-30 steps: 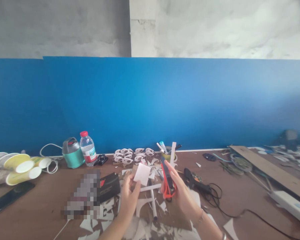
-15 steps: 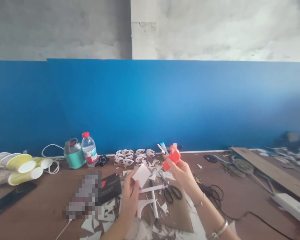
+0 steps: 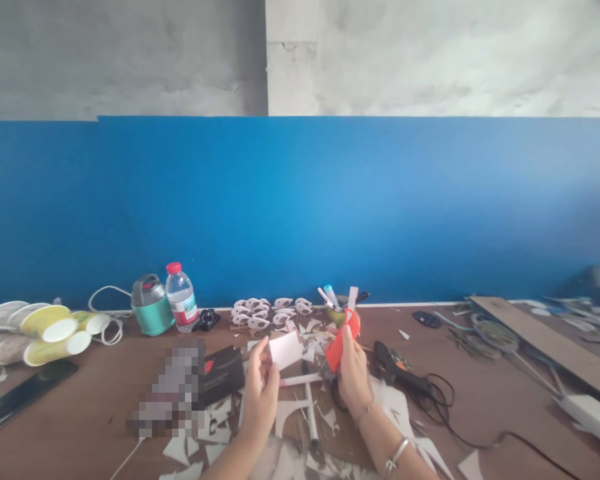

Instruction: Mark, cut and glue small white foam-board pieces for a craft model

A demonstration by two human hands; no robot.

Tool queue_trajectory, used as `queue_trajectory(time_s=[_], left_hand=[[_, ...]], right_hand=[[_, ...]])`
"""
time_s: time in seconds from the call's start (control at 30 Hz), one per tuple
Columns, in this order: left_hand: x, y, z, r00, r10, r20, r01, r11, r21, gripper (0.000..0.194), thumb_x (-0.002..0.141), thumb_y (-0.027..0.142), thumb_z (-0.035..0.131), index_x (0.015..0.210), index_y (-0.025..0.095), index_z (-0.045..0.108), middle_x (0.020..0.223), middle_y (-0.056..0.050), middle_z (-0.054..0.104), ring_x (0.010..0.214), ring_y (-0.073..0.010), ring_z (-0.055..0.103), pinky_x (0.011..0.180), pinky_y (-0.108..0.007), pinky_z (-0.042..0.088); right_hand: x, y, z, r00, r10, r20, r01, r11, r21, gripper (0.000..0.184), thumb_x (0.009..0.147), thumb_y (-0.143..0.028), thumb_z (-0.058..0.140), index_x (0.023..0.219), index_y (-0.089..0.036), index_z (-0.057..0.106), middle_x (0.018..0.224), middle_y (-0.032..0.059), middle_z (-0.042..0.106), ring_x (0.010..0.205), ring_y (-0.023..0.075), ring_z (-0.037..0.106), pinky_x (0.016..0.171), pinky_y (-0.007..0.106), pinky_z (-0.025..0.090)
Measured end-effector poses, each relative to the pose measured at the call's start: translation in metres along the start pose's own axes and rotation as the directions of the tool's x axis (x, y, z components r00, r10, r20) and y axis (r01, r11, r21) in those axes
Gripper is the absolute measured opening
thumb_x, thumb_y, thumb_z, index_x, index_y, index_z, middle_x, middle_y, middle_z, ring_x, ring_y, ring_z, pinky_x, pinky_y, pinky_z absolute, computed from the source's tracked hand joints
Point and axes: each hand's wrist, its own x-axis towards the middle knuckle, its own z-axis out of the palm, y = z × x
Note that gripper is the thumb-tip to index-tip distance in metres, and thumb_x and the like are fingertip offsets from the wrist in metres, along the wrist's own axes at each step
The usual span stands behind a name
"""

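Note:
My left hand (image 3: 260, 387) pinches a small white piece of paper (image 3: 286, 351) between thumb and fingers. To its right, my right hand (image 3: 354, 370) is closed round a flat orange-red piece (image 3: 337, 348), whose exact kind I cannot make out. The two held things are apart, side by side above the scraps. Under them lie a white pen (image 3: 300, 381), another white pen-like stick (image 3: 311, 417) and many white paper scraps (image 3: 220, 433). The scissors' dark handle is mostly hidden behind my right hand.
White cut-outs (image 3: 257, 323) with dark marks lie in rows at the back, near a pen cup (image 3: 336, 316). A bottle (image 3: 182, 300) and a teal container (image 3: 153, 315) stand left, beyond paper cups (image 3: 55, 330). A black glue gun (image 3: 403, 373) trails its cord rightward.
My right hand has come down and turned, so the orange-red piece now appears more edge-on and lower. The white paper has tilted in my left hand. The glue gun is now uncovered.

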Motion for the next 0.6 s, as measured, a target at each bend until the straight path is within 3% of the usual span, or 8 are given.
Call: queue_trajectory(time_s=[0.17, 0.23, 0.4, 0.47, 0.6], left_hand=[[0.001, 0.002, -0.002, 1.0, -0.026, -0.017, 0.026, 0.999, 0.021, 0.046, 0.077, 0.055, 0.058, 0.106, 0.019, 0.057, 0.102, -0.012, 0.063, 0.084, -0.0237, 0.064, 0.065, -0.033, 0.056], [0.002, 0.001, -0.002, 0.999, -0.054, 0.001, 0.054, 0.998, 0.013, 0.048, 0.075, 0.053, 0.061, 0.108, 0.018, 0.057, 0.1, -0.011, 0.064, 0.083, -0.0239, 0.064, 0.064, -0.033, 0.055], [0.004, -0.003, -0.004, 0.999, -0.039, -0.019, 0.039, 0.999, -0.012, 0.055, 0.073, 0.052, 0.065, 0.116, 0.017, 0.058, 0.121, -0.015, 0.061, 0.105, -0.0281, 0.061, 0.074, -0.033, 0.054], [0.004, -0.002, -0.005, 0.999, -0.04, -0.036, 0.04, 0.999, 0.006, 0.056, 0.074, 0.055, 0.063, 0.115, 0.017, 0.061, 0.125, -0.015, 0.06, 0.103, -0.0278, 0.062, 0.077, -0.033, 0.054], [0.003, 0.003, -0.006, 0.998, -0.041, -0.049, 0.044, 0.997, 0.067, 0.055, 0.077, 0.061, 0.058, 0.105, 0.014, 0.067, 0.101, -0.012, 0.069, 0.083, -0.0252, 0.065, 0.066, -0.032, 0.054]], right_hand=[[0.001, 0.011, -0.001, 0.999, -0.033, -0.003, 0.033, 0.995, 0.095, 0.045, 0.071, -0.043, 0.066, 0.108, -0.019, 0.062, 0.066, -0.0015, 0.06, 0.056, 0.016, 0.052, 0.05, 0.027, 0.039], [0.0, 0.014, 0.0, 1.0, -0.025, 0.014, 0.024, 0.993, 0.117, 0.044, 0.07, -0.039, 0.066, 0.109, -0.019, 0.06, 0.068, -0.0023, 0.059, 0.057, 0.0153, 0.051, 0.05, 0.026, 0.039], [-0.01, 0.012, 0.004, 0.993, -0.095, 0.066, 0.096, 0.995, -0.015, 0.035, 0.078, -0.047, 0.064, 0.098, -0.019, 0.058, 0.061, -0.0031, 0.055, 0.049, 0.0139, 0.044, 0.046, 0.027, 0.035], [-0.016, 0.006, 0.007, 0.986, -0.151, 0.075, 0.156, 0.985, -0.072, 0.035, 0.08, -0.051, 0.062, 0.096, -0.02, 0.057, 0.061, -0.003, 0.054, 0.05, 0.0146, 0.044, 0.048, 0.029, 0.038], [-0.027, 0.001, 0.01, 0.97, -0.24, 0.045, 0.243, 0.967, -0.075, 0.055, 0.079, -0.051, 0.064, 0.122, -0.021, 0.047, 0.077, 0.0005, 0.061, 0.06, 0.0168, 0.053, 0.058, 0.031, 0.047]])
